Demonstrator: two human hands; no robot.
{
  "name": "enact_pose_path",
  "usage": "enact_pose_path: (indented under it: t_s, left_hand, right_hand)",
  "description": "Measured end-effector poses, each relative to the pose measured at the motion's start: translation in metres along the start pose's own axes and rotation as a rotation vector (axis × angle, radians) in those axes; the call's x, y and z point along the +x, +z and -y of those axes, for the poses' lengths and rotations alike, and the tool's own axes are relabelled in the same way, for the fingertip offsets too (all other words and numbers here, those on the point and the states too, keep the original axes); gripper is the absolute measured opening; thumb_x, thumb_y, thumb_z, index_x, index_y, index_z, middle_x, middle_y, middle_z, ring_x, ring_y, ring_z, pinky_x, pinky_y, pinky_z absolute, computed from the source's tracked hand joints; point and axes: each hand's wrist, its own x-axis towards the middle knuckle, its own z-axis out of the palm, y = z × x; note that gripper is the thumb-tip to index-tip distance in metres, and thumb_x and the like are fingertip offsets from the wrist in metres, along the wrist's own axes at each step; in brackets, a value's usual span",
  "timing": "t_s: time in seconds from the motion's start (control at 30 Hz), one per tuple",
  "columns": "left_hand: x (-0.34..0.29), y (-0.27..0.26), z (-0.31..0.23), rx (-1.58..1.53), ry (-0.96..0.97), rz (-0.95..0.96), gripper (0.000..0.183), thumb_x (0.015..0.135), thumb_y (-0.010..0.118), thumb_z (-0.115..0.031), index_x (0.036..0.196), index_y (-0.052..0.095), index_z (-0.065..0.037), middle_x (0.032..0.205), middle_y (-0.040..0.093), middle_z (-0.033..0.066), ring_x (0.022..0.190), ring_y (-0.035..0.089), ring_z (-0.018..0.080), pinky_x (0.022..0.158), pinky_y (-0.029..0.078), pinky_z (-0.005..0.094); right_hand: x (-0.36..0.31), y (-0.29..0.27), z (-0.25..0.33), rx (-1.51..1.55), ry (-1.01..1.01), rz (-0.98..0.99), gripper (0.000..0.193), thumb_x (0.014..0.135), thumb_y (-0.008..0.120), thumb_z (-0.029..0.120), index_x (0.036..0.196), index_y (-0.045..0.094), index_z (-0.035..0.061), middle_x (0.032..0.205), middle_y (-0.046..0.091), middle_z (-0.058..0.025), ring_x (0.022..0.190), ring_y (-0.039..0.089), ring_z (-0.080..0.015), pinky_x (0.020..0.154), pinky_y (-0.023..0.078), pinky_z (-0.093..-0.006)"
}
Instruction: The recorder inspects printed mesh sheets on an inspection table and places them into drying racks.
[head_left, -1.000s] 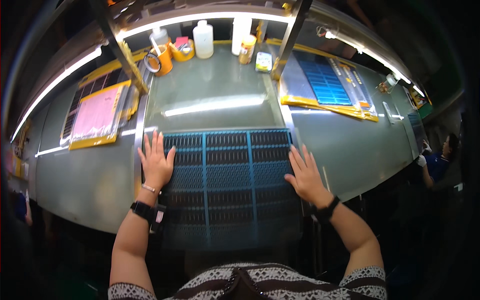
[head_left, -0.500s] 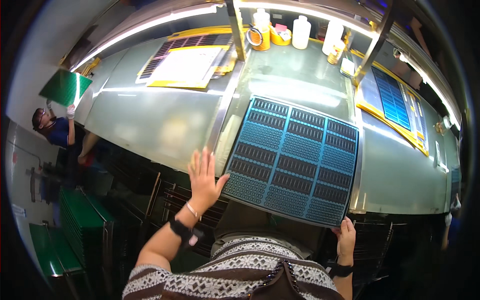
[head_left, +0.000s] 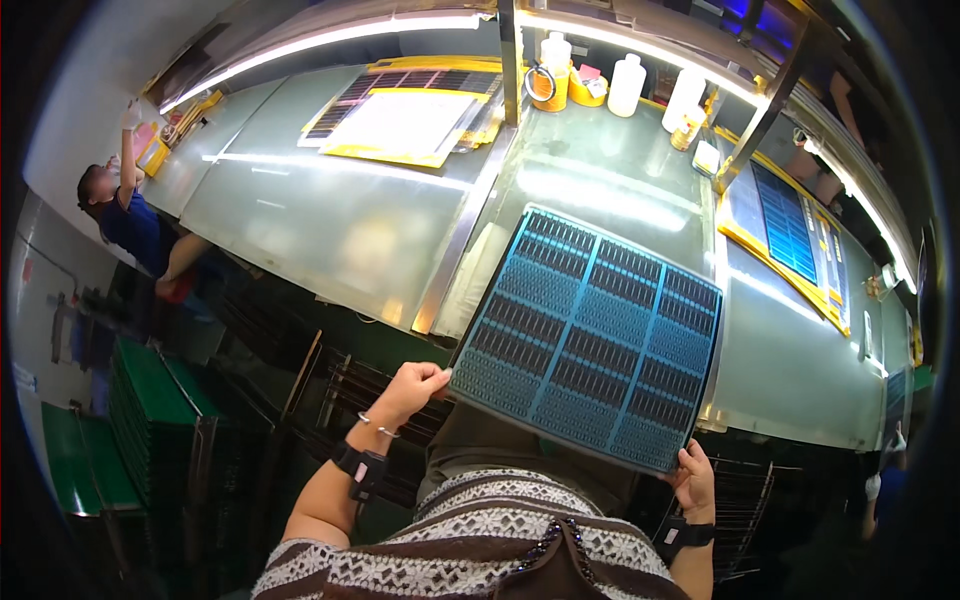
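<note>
A large blue grid tray [head_left: 590,335] with several rows of small dark parts overhangs the near edge of the grey-green workbench [head_left: 330,230]. My left hand [head_left: 412,385] grips the tray's near left corner. My right hand [head_left: 692,478] holds its near right corner from below. Both wrists wear dark bands. The tray is tilted, its far edge over the bench top.
A yellow-framed sheet [head_left: 405,120] lies at the back left, another yellow-edged blue tray [head_left: 785,225] at the right. White bottles [head_left: 625,85] and an orange cup [head_left: 547,88] stand at the back. A person in blue [head_left: 125,215] works at the far left. Green crates [head_left: 150,400] are stacked lower left.
Both hands left the tray's top, dropped away, and now grip its near corners. The tray has come off the bench toward me. My head turned left.
</note>
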Motion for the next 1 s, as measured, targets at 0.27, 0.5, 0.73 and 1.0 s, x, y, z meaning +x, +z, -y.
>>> enact_pose_path:
  t_s: [0.27, 0.5, 0.73, 1.0]
  left_hand:
    - [0.014, -0.013, -0.020, -0.263, -0.157, 0.159, 0.028, 0.090, 0.056, -0.022, 0.098, 0.062, 0.005, 0.089, 0.064, 0.0036, 0.077, 0.057, 0.0105, 0.070, 0.044, 0.0231]
    - [0.018, 0.020, -0.135, -0.237, 0.203, 0.416, 0.020, 0.088, 0.058, -0.020, 0.084, 0.064, -0.001, 0.074, 0.060, 0.0003, 0.066, 0.053, 0.0097, 0.062, 0.042, 0.0240]
    - [0.026, 0.105, -0.309, -0.606, 0.431, 0.878, 0.047, 0.095, 0.042, -0.027, 0.136, 0.034, -0.006, 0.119, 0.055, 0.0142, 0.107, 0.055, 0.0257, 0.088, 0.048, 0.0374]
    - [0.081, 0.103, -0.128, 0.613, 0.389, 0.690, 0.056, 0.086, 0.058, -0.034, 0.133, 0.042, -0.010, 0.129, 0.049, 0.0152, 0.122, 0.044, 0.0287, 0.101, 0.033, 0.0451]
  right_hand:
    - [-0.018, 0.014, 0.033, -0.257, -0.054, 0.375, 0.048, 0.086, 0.057, 0.008, 0.129, 0.038, -0.0024, 0.118, 0.053, -0.0104, 0.107, 0.051, -0.0190, 0.092, 0.040, -0.0315]
    - [-0.124, 0.019, 0.099, 0.040, -0.510, 0.204, 0.057, 0.079, 0.058, -0.003, 0.131, 0.036, -0.0049, 0.125, 0.050, -0.0159, 0.114, 0.050, -0.0241, 0.096, 0.040, -0.0350]
    - [-0.097, -0.009, 0.247, -0.044, -1.060, 0.034, 0.058, 0.081, 0.060, 0.022, 0.128, 0.040, -0.0045, 0.115, 0.057, -0.0109, 0.103, 0.056, -0.0198, 0.089, 0.044, -0.0296]
    - [0.030, 0.007, 0.484, 0.433, -1.048, 0.405, 0.026, 0.085, 0.053, 0.002, 0.111, 0.050, -0.0047, 0.114, 0.056, -0.0183, 0.108, 0.055, -0.0287, 0.093, 0.047, -0.0405]
